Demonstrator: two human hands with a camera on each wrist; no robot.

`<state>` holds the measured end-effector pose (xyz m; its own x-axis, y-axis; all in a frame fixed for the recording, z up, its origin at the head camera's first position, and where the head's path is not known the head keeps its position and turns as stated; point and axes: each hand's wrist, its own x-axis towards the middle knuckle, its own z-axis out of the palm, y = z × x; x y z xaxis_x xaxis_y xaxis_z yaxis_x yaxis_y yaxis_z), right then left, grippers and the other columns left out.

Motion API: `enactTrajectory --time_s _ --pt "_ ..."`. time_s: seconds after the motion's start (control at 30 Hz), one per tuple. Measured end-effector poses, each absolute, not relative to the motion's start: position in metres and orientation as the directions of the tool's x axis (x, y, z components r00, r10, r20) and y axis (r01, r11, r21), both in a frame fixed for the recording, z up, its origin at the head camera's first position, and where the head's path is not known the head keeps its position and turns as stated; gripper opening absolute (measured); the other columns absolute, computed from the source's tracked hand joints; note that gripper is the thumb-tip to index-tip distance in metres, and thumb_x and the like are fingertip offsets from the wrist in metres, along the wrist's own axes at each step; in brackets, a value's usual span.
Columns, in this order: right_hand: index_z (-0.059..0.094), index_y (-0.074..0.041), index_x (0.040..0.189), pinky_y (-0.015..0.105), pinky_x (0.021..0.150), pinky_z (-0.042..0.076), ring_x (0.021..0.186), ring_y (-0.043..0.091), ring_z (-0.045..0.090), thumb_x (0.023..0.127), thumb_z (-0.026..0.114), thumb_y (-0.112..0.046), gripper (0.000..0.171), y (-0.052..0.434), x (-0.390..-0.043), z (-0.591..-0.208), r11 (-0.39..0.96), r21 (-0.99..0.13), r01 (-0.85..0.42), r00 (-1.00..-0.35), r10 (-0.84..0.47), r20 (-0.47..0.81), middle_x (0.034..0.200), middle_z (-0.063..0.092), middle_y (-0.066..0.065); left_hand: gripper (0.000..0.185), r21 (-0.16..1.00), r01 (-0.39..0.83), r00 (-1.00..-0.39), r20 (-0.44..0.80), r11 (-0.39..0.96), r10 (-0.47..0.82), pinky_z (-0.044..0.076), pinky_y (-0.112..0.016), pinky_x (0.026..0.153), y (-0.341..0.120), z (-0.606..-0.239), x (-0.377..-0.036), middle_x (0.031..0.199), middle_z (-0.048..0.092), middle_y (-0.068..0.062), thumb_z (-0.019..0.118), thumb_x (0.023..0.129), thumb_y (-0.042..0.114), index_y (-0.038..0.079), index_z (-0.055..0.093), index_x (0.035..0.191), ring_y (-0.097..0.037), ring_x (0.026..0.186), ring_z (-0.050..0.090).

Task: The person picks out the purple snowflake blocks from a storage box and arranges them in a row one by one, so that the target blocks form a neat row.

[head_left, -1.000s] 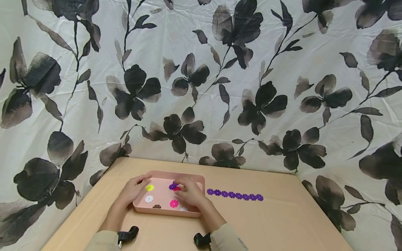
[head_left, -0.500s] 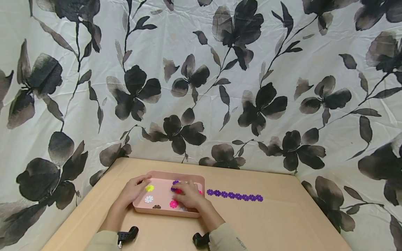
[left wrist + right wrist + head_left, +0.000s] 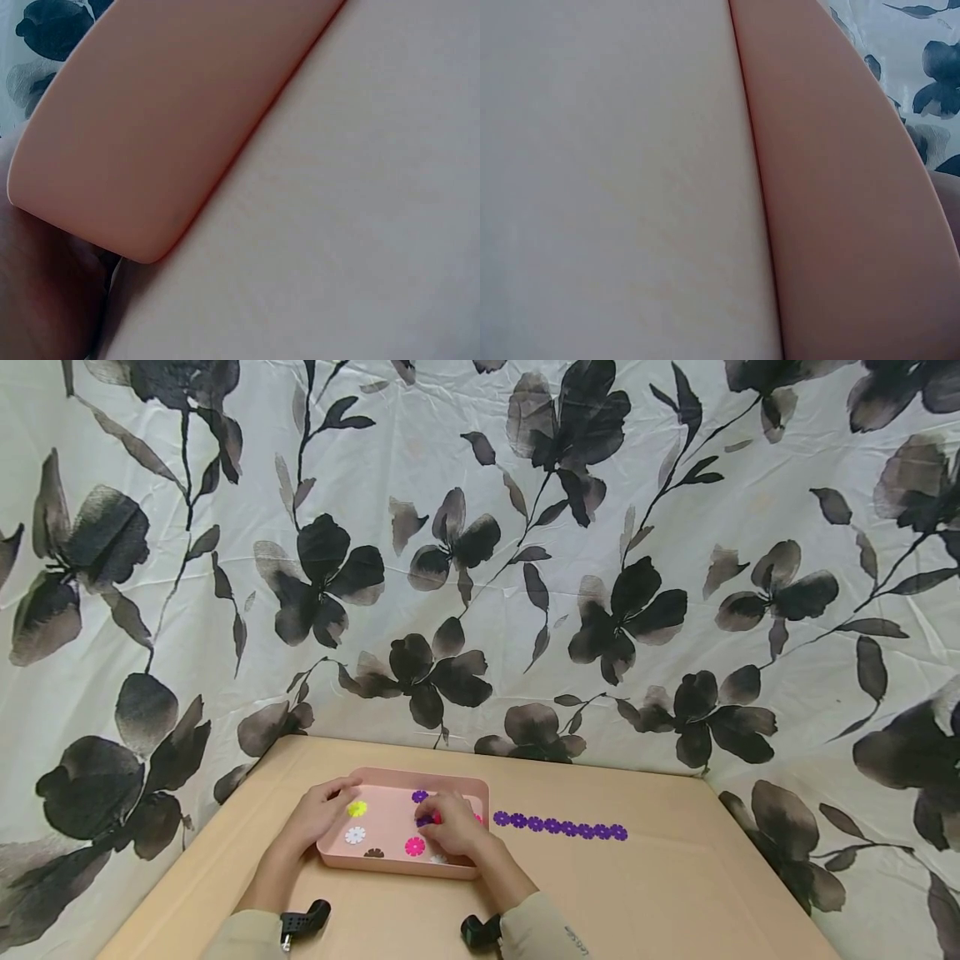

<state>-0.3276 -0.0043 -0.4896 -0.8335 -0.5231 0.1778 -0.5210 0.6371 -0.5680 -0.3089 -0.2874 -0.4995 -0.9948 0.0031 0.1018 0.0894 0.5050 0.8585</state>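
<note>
A pink tray (image 3: 401,867) holds several flower-shaped pieces. My left hand (image 3: 318,817) grips the tray's left side, its fingers over the rim; the left wrist view shows part of that hand (image 3: 49,289) against the tray's end wall (image 3: 172,135). Inside the tray, my right hand (image 3: 455,828) pinches a dark purple flower piece (image 3: 424,820) at its fingertips, a red-pink one showing just beside it. Another purple flower piece (image 3: 420,796) lies just beyond. Around them are a yellow piece (image 3: 357,808), a white piece (image 3: 356,835), a pink piece (image 3: 414,846) and a brown piece (image 3: 373,853).
Right of the tray, a row of several linked purple flower pieces (image 3: 561,827) lies on the light wooden-coloured table (image 3: 645,893). A white cloth with dark flowers (image 3: 517,635) hangs behind the table. The right wrist view shows mostly tabletop and the tray's outer wall (image 3: 840,187).
The right hand's fingers have drawn slightly toward the person and closed on a purple piece, uncovering the other purple piece behind. The left hand has stayed on the tray.
</note>
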Motion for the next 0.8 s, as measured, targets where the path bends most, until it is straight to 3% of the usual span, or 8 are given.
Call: enactTrajectory --time_s 0.33,0.6,0.8 --pt "0.077 -0.019 0.096 0.037 0.093 0.041 0.1 0.012 0.051 0.088 0.083 -0.014 0.011 -0.003 -0.328 -0.4902 0.629 -0.604 -0.489 -0.852 -0.494 0.175 0.097 0.068 -0.009 0.05 0.855 0.1 -0.994 0.112 0.509 0.007 0.029 -0.06 0.125 -0.2879 -0.5013 -0.31 0.157 0.052 -0.018 0.053 0.11 0.033 0.004 0.054 0.15 -0.044 0.152 0.037" --pt "0.08 -0.014 0.106 0.028 0.092 0.053 0.097 0.009 0.054 0.089 0.082 -0.01 0.018 -0.0005 -0.3244 -0.4896 0.615 -0.599 -0.512 -0.839 -0.509 0.194 0.106 0.062 -0.005 0.049 0.86 0.096 -0.994 0.109 0.501 0.004 0.029 -0.06 0.125 -0.2872 -0.5012 -0.3096 0.157 0.052 -0.017 0.053 0.11 0.032 0.004 0.054 0.151 -0.043 0.152 0.037" --pt "0.081 -0.012 0.108 0.023 0.088 0.054 0.094 0.007 0.054 0.088 0.084 -0.012 0.021 0.0009 -0.3219 -0.4882 0.596 -0.61 -0.522 -0.833 -0.511 0.214 0.104 0.063 -0.005 0.048 0.871 0.09 -0.995 0.103 0.483 0.0 0.029 -0.059 0.126 -0.2866 -0.5026 -0.3103 0.157 0.052 -0.016 0.053 0.11 0.032 0.006 0.054 0.151 -0.042 0.153 0.036"
